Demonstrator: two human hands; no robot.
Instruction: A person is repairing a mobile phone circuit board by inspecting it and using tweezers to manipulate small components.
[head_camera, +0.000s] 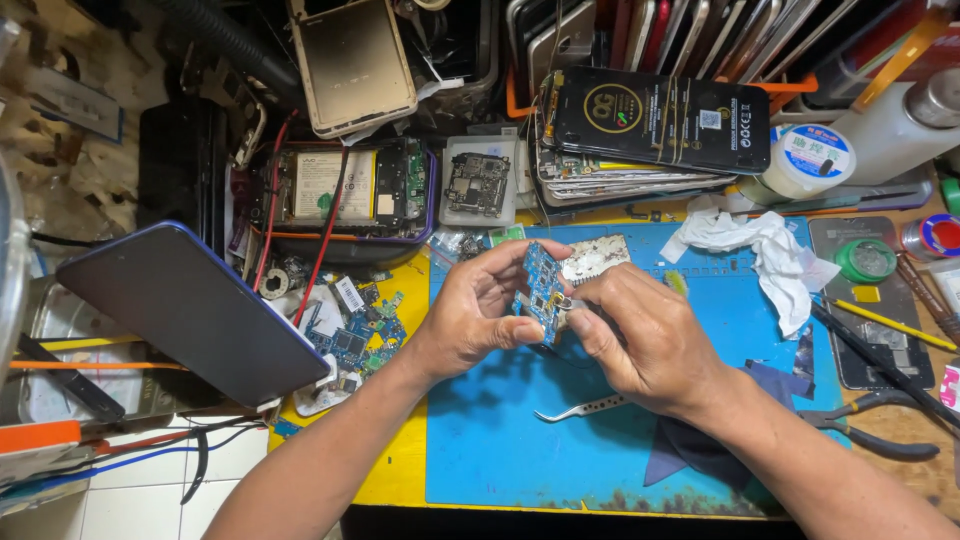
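Left hand (470, 315): fingers curled, thumb and fingertips pinching a small blue circuit board (541, 290) by its left edge — held upright above the mat.
Right hand (645, 340): closed, fingertips pressed together on a thin metal tool at the board's lower right edge; the tool's tip is too small to make out.
Board: in the air between both hands, over the upper middle of the blue mat (500, 440).
Tweezers (580, 408): lying on the mat just below the right hand, not touched.
Mat: on a yellow worktop (395, 470).
Tissue (760, 245): crumpled, white, at the mat's upper right.
Phone (190, 310): dark, screen up, tilted — well left of the hands.
Open phone (345, 190): back off, battery showing, above the mat's left corner.
Pliers (875, 420): right of the mat.
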